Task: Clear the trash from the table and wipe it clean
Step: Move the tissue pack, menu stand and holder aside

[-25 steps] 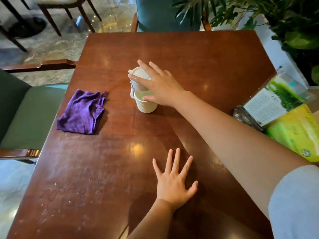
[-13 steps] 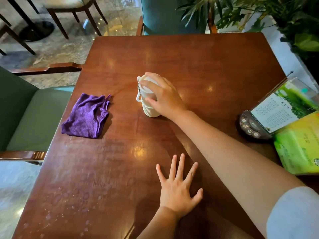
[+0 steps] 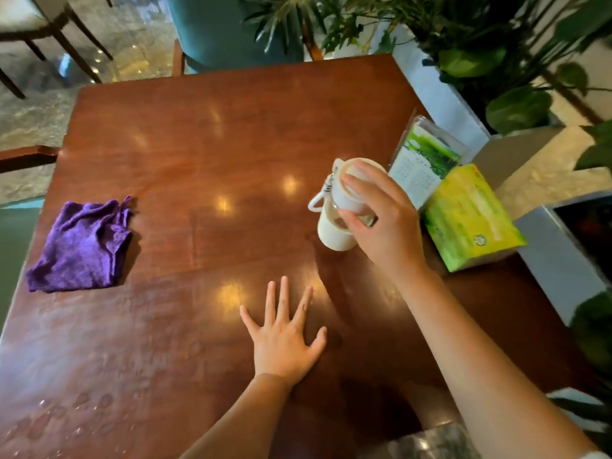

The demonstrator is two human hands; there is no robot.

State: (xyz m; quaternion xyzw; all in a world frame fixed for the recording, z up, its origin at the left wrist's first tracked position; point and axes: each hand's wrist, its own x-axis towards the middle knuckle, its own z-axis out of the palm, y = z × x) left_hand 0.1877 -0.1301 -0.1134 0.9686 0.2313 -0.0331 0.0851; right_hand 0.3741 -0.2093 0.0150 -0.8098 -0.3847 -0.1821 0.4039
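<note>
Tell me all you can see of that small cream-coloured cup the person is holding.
The small cream-coloured cup looks like matte plastic, with a paler lid and a thin white loop handle sticking out on its left side. It is tilted, top leaning away from the camera. The right hand wraps its upper half from the right, fingers over the lid. It is over the right part of the brown wooden table, near the yellow-green tissue pack; whether its base touches the wood is unclear. Its contents are hidden.
</note>
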